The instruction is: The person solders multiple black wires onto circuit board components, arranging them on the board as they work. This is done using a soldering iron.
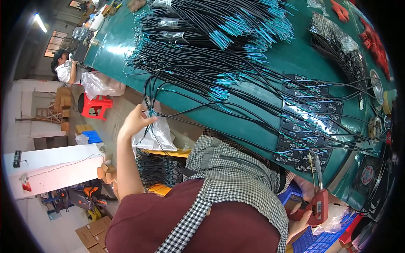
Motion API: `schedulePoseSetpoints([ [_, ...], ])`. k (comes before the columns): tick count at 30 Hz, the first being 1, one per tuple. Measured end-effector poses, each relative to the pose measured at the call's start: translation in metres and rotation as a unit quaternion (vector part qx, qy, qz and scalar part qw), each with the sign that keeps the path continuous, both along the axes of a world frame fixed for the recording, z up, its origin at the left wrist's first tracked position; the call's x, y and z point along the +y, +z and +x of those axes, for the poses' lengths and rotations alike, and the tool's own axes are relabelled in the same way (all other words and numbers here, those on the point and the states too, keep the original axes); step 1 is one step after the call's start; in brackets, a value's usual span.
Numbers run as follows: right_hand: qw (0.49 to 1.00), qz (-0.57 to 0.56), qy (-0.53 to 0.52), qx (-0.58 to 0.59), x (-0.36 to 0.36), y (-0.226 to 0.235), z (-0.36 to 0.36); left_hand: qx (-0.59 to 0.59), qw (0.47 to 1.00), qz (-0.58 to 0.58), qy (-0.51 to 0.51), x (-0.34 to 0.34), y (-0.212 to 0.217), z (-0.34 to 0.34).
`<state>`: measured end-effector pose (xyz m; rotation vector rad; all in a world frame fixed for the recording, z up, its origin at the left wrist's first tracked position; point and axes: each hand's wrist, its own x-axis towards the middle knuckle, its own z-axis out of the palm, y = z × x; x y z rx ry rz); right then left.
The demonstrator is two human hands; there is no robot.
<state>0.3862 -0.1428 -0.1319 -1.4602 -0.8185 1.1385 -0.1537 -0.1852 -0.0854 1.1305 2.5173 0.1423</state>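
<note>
My left hand (136, 120) reaches to the edge of the green table (270, 59) and pinches the teal-tipped ends of a few black wires (148, 110). My right hand (300, 213) grips a red-handled soldering iron (317, 201). Its metal tip points up at the lower edge of a panel of small black circuit boards (307, 122). Many black wires run from those boards across the table. Thick bundles of the same wires (211, 38) lie further up.
A white plastic bag (158, 135) hangs below my left hand. Bagged black parts (337, 36), red tools (375, 44) and a metal dish (376, 86) lie at the table's far side. A red stool (96, 105), another person (63, 67) and a blue crate (320, 241) are nearby.
</note>
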Motion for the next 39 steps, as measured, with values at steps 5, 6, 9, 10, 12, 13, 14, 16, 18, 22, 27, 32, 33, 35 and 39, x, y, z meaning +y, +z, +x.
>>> schedulePoseSetpoints([
  [5, 0.998, 0.009, 0.035, 0.050, 0.006, 0.000, -0.001, 0.209, 0.973, 0.068, 0.076, 0.000, -0.021, 0.041],
  [6, 0.998, 0.003, 0.029, 0.047, 0.008, 0.002, -0.002, 0.210, 0.972, 0.068, 0.077, -0.002, -0.020, 0.036],
  [9, 0.998, 0.027, 0.045, 0.042, 0.013, 0.005, -0.003, 0.241, 0.944, 0.219, 0.046, -0.014, -0.003, 0.005],
  [10, 0.998, 0.028, 0.046, 0.042, 0.011, 0.005, -0.001, 0.291, 0.929, 0.230, 0.021, -0.013, 0.010, -0.003],
  [12, 0.998, 0.023, 0.045, 0.046, 0.007, 0.003, 0.004, 0.345, 0.929, 0.106, 0.077, 0.003, 0.041, -0.009],
  [13, 0.998, 0.024, 0.045, 0.046, 0.006, 0.001, 0.006, 0.420, 0.902, 0.081, 0.052, 0.015, 0.052, -0.014],
  [14, 0.997, 0.027, 0.056, 0.055, 0.007, -0.002, 0.009, 0.494, 0.867, 0.053, 0.028, 0.027, 0.062, -0.020],
  [16, 0.996, 0.031, 0.063, 0.062, 0.007, 0.004, 0.006, 0.571, 0.820, 0.028, -0.006, 0.051, 0.054, -0.051],
  [18, 0.999, 0.026, 0.016, 0.040, 0.009, 0.020, -0.013, 0.634, 0.771, 0.025, -0.058, 0.086, 0.046, -0.044],
  [22, 0.998, -0.019, -0.006, 0.063, -0.003, 0.001, 0.008, 0.153, 0.909, 0.252, -0.296, 0.112, 0.017, 0.074],
  [27, 0.996, 0.054, 0.003, 0.077, 0.012, 0.018, -0.003, 0.237, 0.831, 0.486, -0.126, 0.065, -0.010, 0.100],
  [32, 0.994, -0.006, -0.066, 0.089, -0.001, 0.010, 0.009, 0.240, 0.786, 0.497, 0.278, -0.024, -0.102, -0.007],
  [33, 0.994, 0.000, -0.059, 0.095, 0.001, 0.008, 0.015, 0.248, 0.801, 0.441, 0.320, -0.073, -0.143, -0.034],
  [35, 0.987, -0.013, -0.129, 0.092, 0.007, 0.010, 0.005, -0.082, 0.760, 0.397, 0.509, -0.100, -0.180, -0.027],
  [39, 0.990, -0.048, -0.091, 0.094, 0.021, 0.033, -0.007, -0.499, 0.647, 0.370, 0.441, -0.024, -0.168, 0.068],
])
